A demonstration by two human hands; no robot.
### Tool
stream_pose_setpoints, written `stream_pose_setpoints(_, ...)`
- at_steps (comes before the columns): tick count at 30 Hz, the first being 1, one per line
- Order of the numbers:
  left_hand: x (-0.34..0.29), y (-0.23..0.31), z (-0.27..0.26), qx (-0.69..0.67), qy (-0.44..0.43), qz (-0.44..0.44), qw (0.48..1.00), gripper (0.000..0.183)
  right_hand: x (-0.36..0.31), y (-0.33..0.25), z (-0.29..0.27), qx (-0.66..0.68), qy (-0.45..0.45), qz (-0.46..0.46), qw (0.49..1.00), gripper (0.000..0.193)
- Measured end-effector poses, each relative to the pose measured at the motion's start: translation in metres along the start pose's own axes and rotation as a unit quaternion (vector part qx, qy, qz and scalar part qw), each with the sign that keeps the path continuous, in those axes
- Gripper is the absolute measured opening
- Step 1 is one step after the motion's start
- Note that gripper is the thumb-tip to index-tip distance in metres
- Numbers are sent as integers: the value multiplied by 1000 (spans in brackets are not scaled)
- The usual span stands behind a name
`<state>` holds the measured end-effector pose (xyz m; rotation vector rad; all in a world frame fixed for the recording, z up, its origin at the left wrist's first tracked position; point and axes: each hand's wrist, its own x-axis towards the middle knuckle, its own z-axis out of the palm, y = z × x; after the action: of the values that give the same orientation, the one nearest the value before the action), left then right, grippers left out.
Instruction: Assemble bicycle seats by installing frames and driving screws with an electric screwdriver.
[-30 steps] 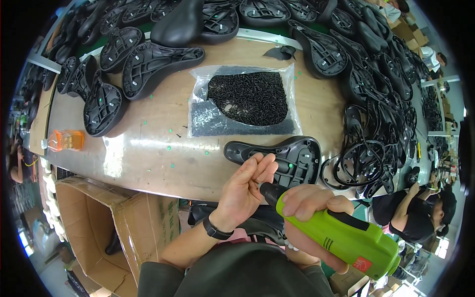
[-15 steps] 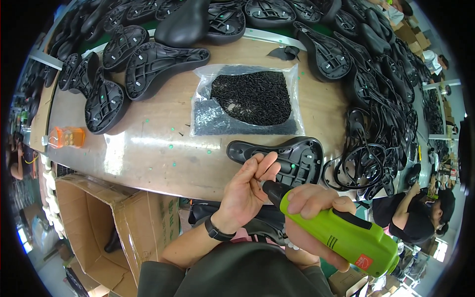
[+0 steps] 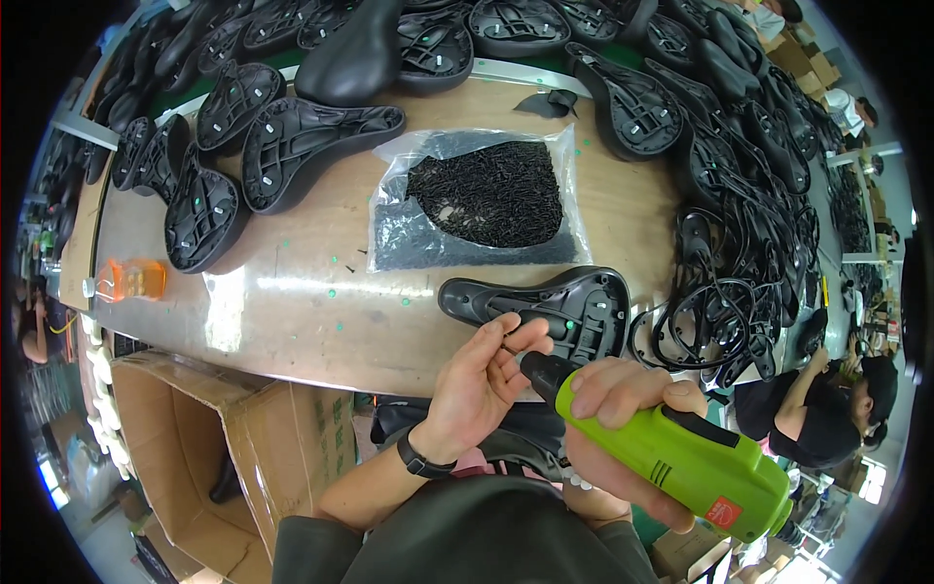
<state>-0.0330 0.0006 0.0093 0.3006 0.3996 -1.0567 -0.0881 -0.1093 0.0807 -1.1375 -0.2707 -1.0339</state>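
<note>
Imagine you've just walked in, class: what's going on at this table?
The person's right hand grips a green power screwdriver, its black nose close to the curled left hand. Whether that hand pinches anything is unclear. A black bicycle saddle lies underside up on the table just beyond, with a clear bag of black screws farther back.

Worn on the head, left of a side-by-side pair, wide fisheye. Looks down and forward over the dark shirt, upright and unmirrored. Sits close above the left hand and right hand, with the worktable stretching away beyond. Sweeps from the cardboard box to a co-worker, bending straight edges outward; seems to reach another workspace at far left, too warped to tell.
</note>
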Motion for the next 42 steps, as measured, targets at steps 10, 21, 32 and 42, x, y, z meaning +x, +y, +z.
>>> stream_pose_setpoints(10, 44, 38, 11, 824, -68, 412, 383, 33, 23, -32, -29, -49, 4, -8, 999, 116)
stream_pose_setpoints(21, 44, 22, -8, 838, -78, 340, 420, 26, 25, -6, -36, -44, 8, 69, 997, 119)
stream_pose_setpoints(32, 43, 23, -10, 828, -66, 358, 426, 24, 21, 8, -35, -42, -18, 256, 966, 45)
stream_pose_setpoints(42, 42, 23, -13, 843, -63, 328, 422, 27, 12, 13, -28, -118, 4, 281, 952, 36)
